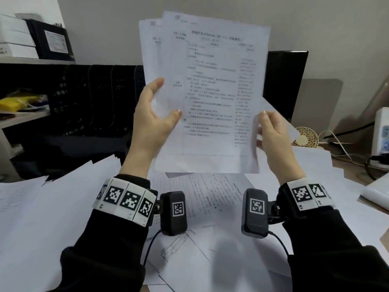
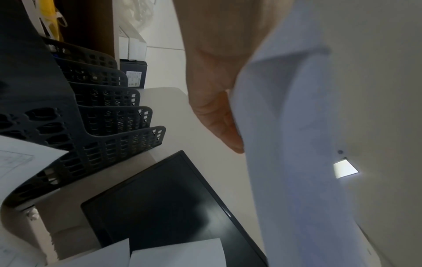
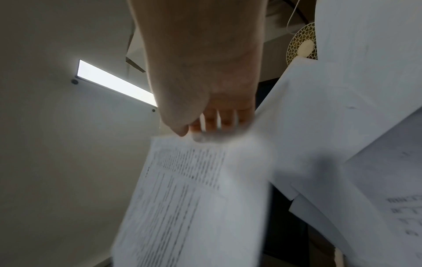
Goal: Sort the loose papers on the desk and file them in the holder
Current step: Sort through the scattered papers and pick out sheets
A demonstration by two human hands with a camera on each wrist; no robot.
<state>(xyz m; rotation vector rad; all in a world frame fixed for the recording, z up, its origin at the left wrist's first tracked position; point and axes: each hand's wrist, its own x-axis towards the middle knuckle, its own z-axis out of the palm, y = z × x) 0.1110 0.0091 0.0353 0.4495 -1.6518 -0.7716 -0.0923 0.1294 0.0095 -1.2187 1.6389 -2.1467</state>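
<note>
From the head camera, both hands lift a small sheaf of printed pages (image 1: 207, 91) upright above the desk. The left hand (image 1: 154, 114) cups its left edge, thumb in front and fingers behind, curled round the paper. The right hand (image 1: 272, 131) pinches the lower right edge between thumb and fingers. More loose sheets (image 1: 63, 207) cover the desk below.

The left wrist camera alone shows the black mesh file holder (image 2: 109, 115) plainly, its stepped dividers standing beside a dark monitor (image 2: 164, 204), well apart from the held pages (image 2: 285, 144).

Only the right wrist view shows the fingertips (image 3: 196, 127) closing on the page's top edge (image 3: 182, 189), with a small cream fan (image 3: 302, 45) behind.
</note>
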